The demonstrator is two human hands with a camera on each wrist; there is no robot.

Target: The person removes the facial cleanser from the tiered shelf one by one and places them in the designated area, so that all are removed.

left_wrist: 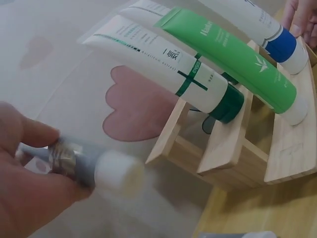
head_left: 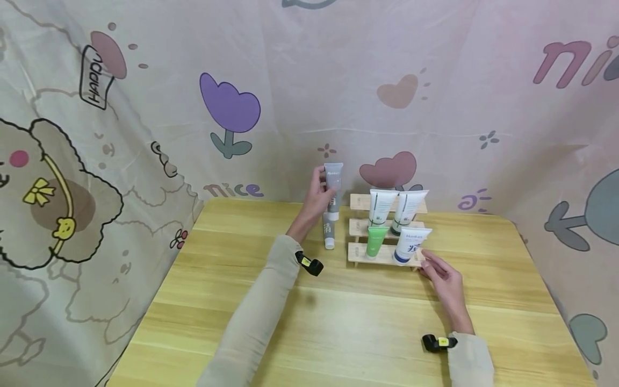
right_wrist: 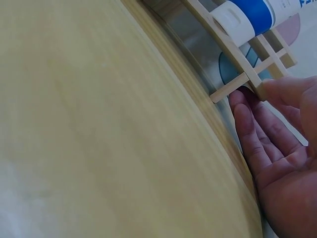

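Observation:
My left hand (head_left: 316,200) grips a grey squeeze tube (head_left: 333,177) by its body, white cap downward, left of a three-step wooden rack (head_left: 360,252). In the left wrist view this tube (left_wrist: 81,161) is blurred. Below it, a second grey tube (head_left: 329,234) is on the table, its upper part hidden behind the held one. My right hand (head_left: 447,285) pinches the right end of the rack's lowest step; the right wrist view shows the thumb on the step's end and the fingers (right_wrist: 255,141) underneath.
On the rack stand a green tube (head_left: 375,242), a white tube with a blue band (head_left: 412,243) and two white tubes with green trim, one left (head_left: 382,206) and one right (head_left: 409,208). A printed cloth (head_left: 300,107) hangs right behind the wooden table (head_left: 338,322).

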